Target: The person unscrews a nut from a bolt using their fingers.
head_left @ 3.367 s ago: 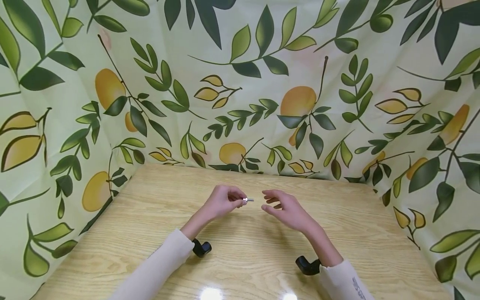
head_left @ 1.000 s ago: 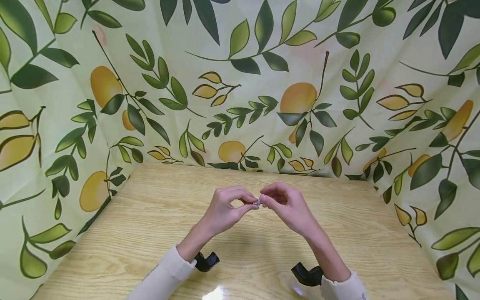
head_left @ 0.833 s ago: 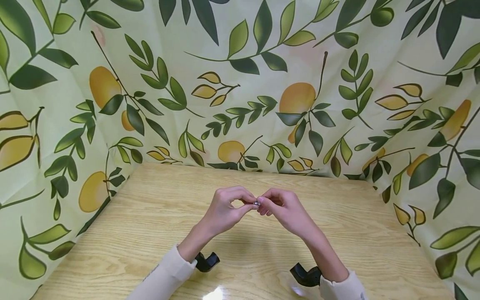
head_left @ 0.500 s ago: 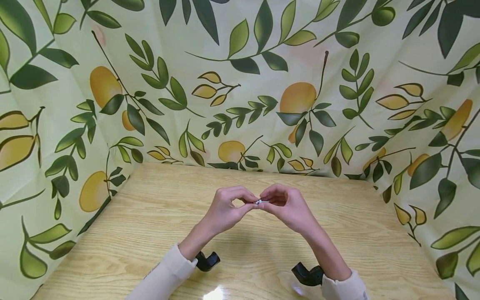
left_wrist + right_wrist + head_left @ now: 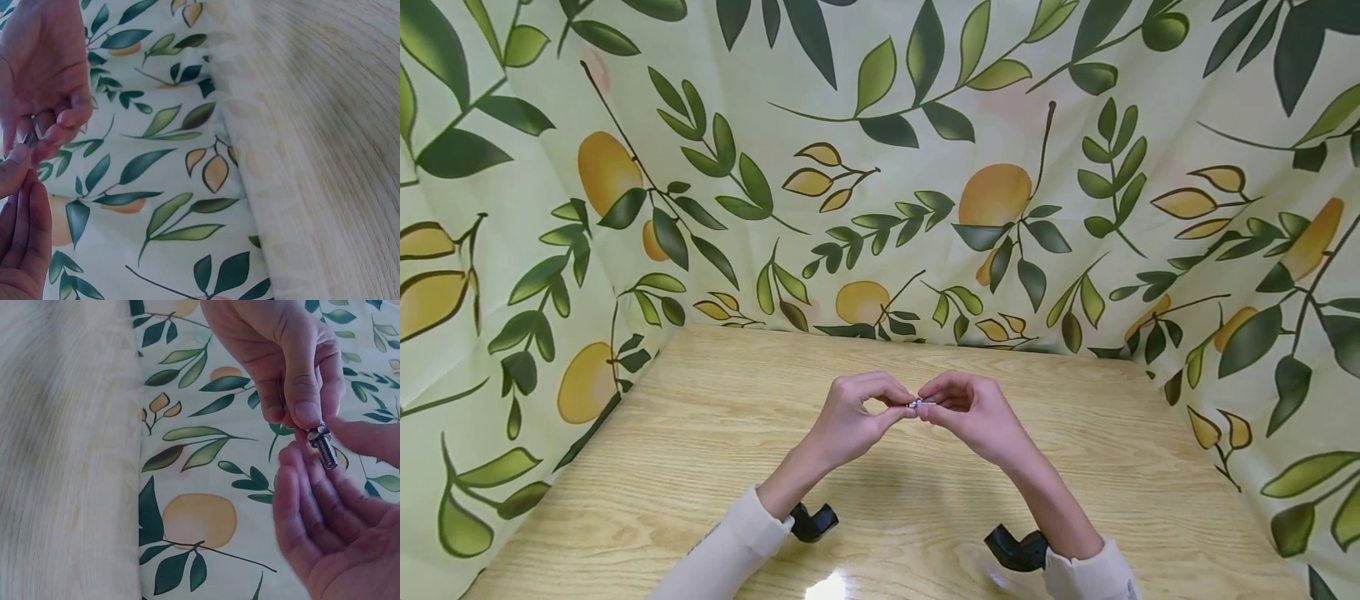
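Observation:
A small silver bolt (image 5: 327,454) with a hex nut (image 5: 319,434) on its thread is held between both hands, above the table. My left hand (image 5: 853,421) pinches the bolt at its head end, which the thumb and fingers mostly hide. The threaded end points toward my right hand (image 5: 977,417). In the right wrist view, the right thumb (image 5: 365,439) and a fingertip lie on opposite sides of the nut, right at its faces, while the other fingers spread loosely below the thread. The left wrist view catches only a glint of metal between the hands.
A light wood-grain table (image 5: 880,492) lies under both arms. Behind it and at the sides hangs a cloth (image 5: 880,167) printed with leaves and fruit. A black wrist mount (image 5: 812,523) sits at the left cuff, another mount (image 5: 1015,548) at the right.
Earlier the right hand was apart from the bolt; now its fingertips are at the nut. In the last second those fingers rolled, shifted back and came round the nut again. The left hand hardly moved lately.

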A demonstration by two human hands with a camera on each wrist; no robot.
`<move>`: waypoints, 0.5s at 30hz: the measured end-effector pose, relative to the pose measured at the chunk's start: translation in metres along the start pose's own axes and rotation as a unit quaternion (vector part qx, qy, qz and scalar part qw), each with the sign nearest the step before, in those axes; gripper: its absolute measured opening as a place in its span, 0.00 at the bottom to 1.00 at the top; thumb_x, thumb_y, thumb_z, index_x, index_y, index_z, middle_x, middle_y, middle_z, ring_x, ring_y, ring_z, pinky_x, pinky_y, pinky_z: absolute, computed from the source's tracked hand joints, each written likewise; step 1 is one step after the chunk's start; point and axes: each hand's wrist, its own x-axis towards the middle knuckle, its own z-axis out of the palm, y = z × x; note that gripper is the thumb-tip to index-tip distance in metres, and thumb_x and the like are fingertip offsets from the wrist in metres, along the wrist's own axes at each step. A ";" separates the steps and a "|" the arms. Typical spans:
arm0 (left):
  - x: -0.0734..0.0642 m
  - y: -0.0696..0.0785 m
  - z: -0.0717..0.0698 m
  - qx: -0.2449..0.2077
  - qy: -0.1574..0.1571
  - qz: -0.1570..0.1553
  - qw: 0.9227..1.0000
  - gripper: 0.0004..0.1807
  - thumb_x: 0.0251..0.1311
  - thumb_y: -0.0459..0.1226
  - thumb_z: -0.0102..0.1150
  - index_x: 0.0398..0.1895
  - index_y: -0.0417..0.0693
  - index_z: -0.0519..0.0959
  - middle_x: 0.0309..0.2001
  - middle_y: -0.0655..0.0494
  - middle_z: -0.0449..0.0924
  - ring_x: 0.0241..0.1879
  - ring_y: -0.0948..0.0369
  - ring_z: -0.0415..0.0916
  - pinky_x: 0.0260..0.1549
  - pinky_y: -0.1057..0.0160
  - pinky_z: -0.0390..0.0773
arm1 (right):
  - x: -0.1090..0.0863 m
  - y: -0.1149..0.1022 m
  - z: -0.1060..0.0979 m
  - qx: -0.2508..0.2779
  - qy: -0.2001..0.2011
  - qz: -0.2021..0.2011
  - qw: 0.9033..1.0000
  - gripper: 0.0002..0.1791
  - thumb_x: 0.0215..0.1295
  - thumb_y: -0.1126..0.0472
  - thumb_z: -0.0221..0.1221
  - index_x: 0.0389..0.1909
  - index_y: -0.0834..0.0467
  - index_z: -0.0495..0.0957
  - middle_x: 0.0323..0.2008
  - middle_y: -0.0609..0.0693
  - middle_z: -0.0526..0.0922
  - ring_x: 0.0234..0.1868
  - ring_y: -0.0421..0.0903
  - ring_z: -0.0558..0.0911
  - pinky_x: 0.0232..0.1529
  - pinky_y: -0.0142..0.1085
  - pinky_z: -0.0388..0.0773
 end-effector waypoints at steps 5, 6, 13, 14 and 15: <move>-0.001 -0.001 -0.002 0.001 0.002 -0.007 1.000 0.04 0.56 0.28 0.74 0.31 0.43 0.89 0.33 0.54 0.90 0.33 0.64 0.86 0.37 0.68 0.87 | 0.002 0.003 0.001 0.006 -0.023 -0.009 1.000 0.14 0.74 0.58 0.63 0.43 0.68 0.85 0.35 0.60 0.89 0.35 0.51 0.88 0.40 0.36 0.88; -0.002 -0.001 -0.002 0.000 0.002 -0.010 1.000 0.03 0.57 0.28 0.74 0.32 0.43 0.89 0.33 0.54 0.90 0.33 0.64 0.86 0.37 0.68 0.87 | 0.002 0.003 0.001 0.006 -0.026 -0.011 1.000 0.14 0.74 0.58 0.62 0.43 0.68 0.85 0.35 0.60 0.89 0.34 0.50 0.88 0.40 0.36 0.88; -0.003 0.000 -0.003 -0.014 0.002 -0.019 1.000 0.03 0.56 0.28 0.75 0.31 0.42 0.89 0.33 0.53 0.90 0.33 0.64 0.86 0.37 0.67 0.88 | 0.002 0.004 0.004 0.012 -0.011 -0.019 1.000 0.12 0.66 0.62 0.69 0.47 0.63 0.83 0.38 0.56 0.88 0.37 0.45 0.88 0.43 0.34 0.86; -0.004 0.001 -0.003 -0.016 0.003 -0.021 1.000 0.03 0.55 0.28 0.75 0.31 0.42 0.89 0.33 0.53 0.90 0.33 0.64 0.86 0.38 0.66 0.88 | 0.002 0.004 0.005 0.015 -0.012 -0.024 1.000 0.12 0.67 0.62 0.68 0.47 0.63 0.83 0.39 0.56 0.88 0.37 0.45 0.88 0.43 0.36 0.87; -0.004 0.001 -0.004 -0.018 0.003 -0.022 1.000 0.03 0.56 0.29 0.75 0.31 0.42 0.89 0.33 0.53 0.90 0.33 0.65 0.86 0.38 0.66 0.88 | 0.002 0.004 0.005 0.015 -0.013 -0.030 0.999 0.11 0.68 0.61 0.67 0.47 0.62 0.83 0.38 0.56 0.88 0.36 0.45 0.88 0.43 0.39 0.88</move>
